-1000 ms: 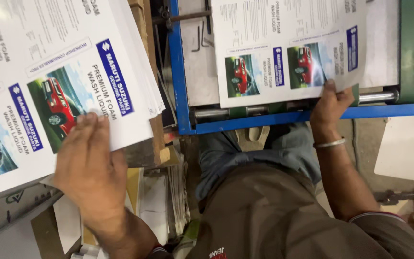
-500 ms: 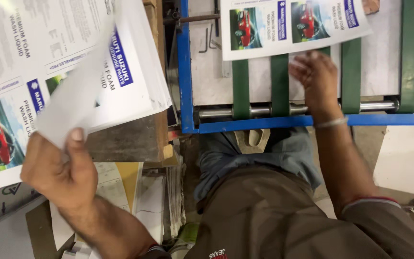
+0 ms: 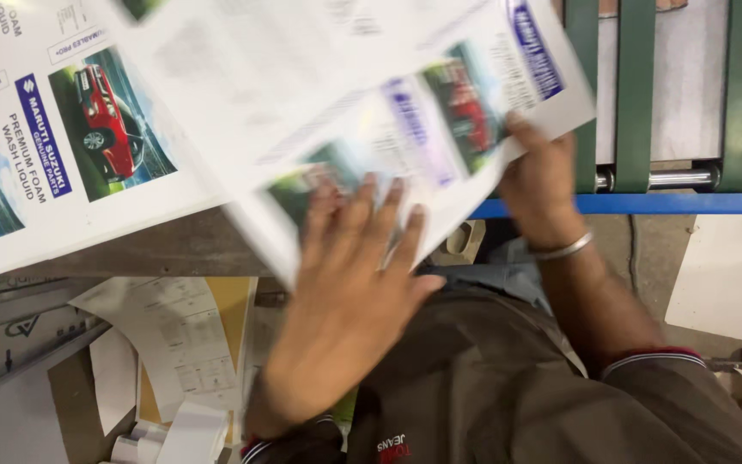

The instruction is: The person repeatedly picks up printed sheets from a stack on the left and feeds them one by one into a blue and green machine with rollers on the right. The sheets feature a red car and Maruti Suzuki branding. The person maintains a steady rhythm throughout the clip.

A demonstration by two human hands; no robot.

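A large white printed sheet with red car pictures and blue label strips is in mid-air, blurred, across the middle of the view. My left hand lies flat under its near edge, fingers spread against the paper. My right hand, with a metal bangle on the wrist, grips the sheet's right corner. On the left lies a stack of the same printed sheets.
A machine feed table with green belts, a steel roller and a blue front bar is at the upper right. Loose papers and cardboard lie on the floor at the lower left. A white sheet lies at right.
My left hand lifted one sheet off the left stack and swung it right. My right hand left the sheet on the belts and came back to take the new sheet's corner.
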